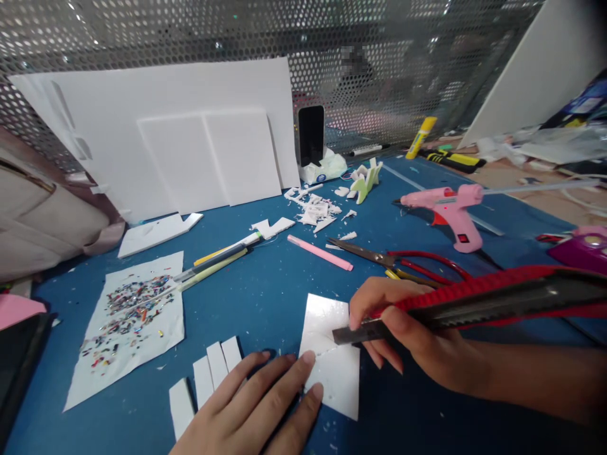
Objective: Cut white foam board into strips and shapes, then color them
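Observation:
My right hand (408, 335) is closed round a red and black utility knife (497, 297). Its blade tip rests on a small white foam board square (332, 360) lying on the blue table mat (265, 291). My left hand (256, 411) lies flat with fingers stretched out, its fingertips pressing the square's left edge. Several narrow white foam strips (203, 379) lie just left of that hand.
Red-handled scissors (403, 259), a pink pen (320, 253) and a pink glue gun (450, 212) lie beyond the square. A paper sheet with coloured glitter bits (128, 316) is at the left, pens (218, 259) beside it. White boards (190, 139) and a phone (311, 134) lean against the perforated back wall.

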### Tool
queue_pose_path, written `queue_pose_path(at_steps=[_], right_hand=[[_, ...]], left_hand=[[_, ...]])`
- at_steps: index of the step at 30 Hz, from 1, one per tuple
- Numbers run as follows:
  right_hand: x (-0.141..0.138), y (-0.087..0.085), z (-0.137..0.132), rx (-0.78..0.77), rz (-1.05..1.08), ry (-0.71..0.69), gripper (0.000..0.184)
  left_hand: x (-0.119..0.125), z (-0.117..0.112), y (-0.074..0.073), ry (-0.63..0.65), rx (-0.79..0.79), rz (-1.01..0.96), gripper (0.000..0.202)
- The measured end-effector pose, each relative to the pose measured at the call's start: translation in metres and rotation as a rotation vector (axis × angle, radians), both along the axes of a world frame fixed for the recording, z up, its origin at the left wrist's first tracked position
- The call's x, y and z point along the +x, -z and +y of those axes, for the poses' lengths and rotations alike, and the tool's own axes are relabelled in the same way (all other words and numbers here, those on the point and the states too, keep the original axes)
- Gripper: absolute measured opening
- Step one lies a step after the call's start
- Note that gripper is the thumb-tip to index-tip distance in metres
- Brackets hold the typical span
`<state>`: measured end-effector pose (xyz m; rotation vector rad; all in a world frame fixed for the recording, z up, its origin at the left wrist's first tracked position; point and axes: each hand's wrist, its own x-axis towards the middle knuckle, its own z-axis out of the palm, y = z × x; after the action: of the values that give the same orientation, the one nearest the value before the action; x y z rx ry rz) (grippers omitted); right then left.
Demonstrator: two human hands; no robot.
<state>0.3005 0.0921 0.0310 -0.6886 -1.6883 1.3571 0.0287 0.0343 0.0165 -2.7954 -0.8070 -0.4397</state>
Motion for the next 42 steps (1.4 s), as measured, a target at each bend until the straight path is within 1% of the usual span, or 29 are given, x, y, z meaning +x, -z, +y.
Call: queue_pose_path(at_steps=[2,4,6,7,8,9,10,11,12,13,14,15,16,17,18,21,23,24,26,28,31,34,36,42], right_hand=[[-0.001,0.001,0.001,-0.018,0.071,0.021,0.038],[0.0,0.001,0.001,0.004,0.097,0.028,0.038],[0.0,-0.001,0.0,0.061,0.063,0.023,0.037],[0.001,-0.002,0.0,0.095,0.042,0.018,0.036],[0.001,-0.003,-0.001,0.131,0.02,0.007,0.035],[0.0,-0.004,-0.002,0.172,0.007,-0.001,0.034],[-0.001,-0.005,-0.002,0.217,-0.003,-0.002,0.034],[-0.003,-0.006,-0.003,0.269,-0.007,0.002,0.034],[-0.004,-0.006,-0.003,0.325,-0.011,0.01,0.034],[-0.006,-0.006,-0.003,0.38,-0.022,0.015,0.035],[-0.008,-0.005,-0.003,0.428,-0.034,0.017,0.036],[-0.009,-0.004,-0.003,0.464,-0.042,0.005,0.036],[-0.009,-0.004,-0.003,0.486,-0.042,-0.011,0.036],[-0.009,-0.003,-0.003,0.5,-0.021,-0.022,0.037],[-0.009,-0.002,-0.003,0.51,0.016,-0.027,0.037],[-0.006,0.001,-0.001,0.582,0.144,-0.026,0.035],[-0.005,0.002,0.001,0.627,0.15,0.02,0.027],[-0.006,0.003,0.002,0.609,0.116,0.062,0.021],[-0.007,0.004,0.004,0.475,0.042,0.149,0.014],[-0.01,0.004,0.004,0.263,-0.033,0.163,0.02],[-0.014,0.001,0.001,-0.014,-0.128,0.085,0.033],[-0.017,-0.004,-0.003,-0.197,-0.186,-0.017,0.029],[-0.018,-0.006,-0.005,-0.268,-0.191,-0.056,0.028],[-0.02,-0.009,-0.006,-0.322,-0.138,-0.057,0.025]], left_hand=[[0.0,0.001,0.0,0.028,0.005,0.008,0.037],[-0.002,0.003,-0.003,0.031,0.013,-0.077,0.036],[-0.004,0.005,-0.01,-0.022,-0.008,-0.252,0.032],[-0.005,0.006,-0.015,-0.069,-0.041,-0.343,0.031],[-0.006,0.008,-0.021,-0.126,-0.092,-0.412,0.029],[-0.007,0.011,-0.026,-0.178,-0.153,-0.427,0.032],[-0.007,0.014,-0.032,-0.252,-0.236,-0.452,0.036],[-0.006,0.019,-0.037,-0.329,-0.353,-0.485,0.042],[-0.003,0.024,-0.041,-0.369,-0.487,-0.541,0.044],[0.0,0.029,-0.044,-0.35,-0.655,-0.617,0.043],[0.004,0.035,-0.046,-0.312,-0.855,-0.708,0.041],[0.009,0.041,-0.048,-0.285,-1.083,-0.748,0.039],[0.012,0.046,-0.049,-0.295,-1.238,-0.779,0.033],[0.015,0.051,-0.049,-0.3,-1.298,-0.791,0.028],[0.017,0.054,-0.049,-0.317,-1.332,-0.805,0.025],[0.016,0.06,-0.047,-0.382,-1.286,-0.876,0.023],[0.014,0.059,-0.045,-0.416,-1.261,-0.929,0.021],[0.013,0.058,-0.044,-0.425,-1.258,-0.948,0.021],[0.014,0.053,-0.042,-0.426,-1.268,-0.974,0.022],[0.018,0.047,-0.041,-0.42,-1.293,-0.988,0.025],[0.025,0.042,-0.037,-0.417,-1.345,-1.0,0.029],[0.032,0.042,-0.03,-0.394,-1.399,-1.012,0.031],[0.034,0.044,-0.027,-0.375,-1.43,-1.017,0.033],[0.032,0.044,-0.027,-0.354,-1.51,-1.015,0.032]])
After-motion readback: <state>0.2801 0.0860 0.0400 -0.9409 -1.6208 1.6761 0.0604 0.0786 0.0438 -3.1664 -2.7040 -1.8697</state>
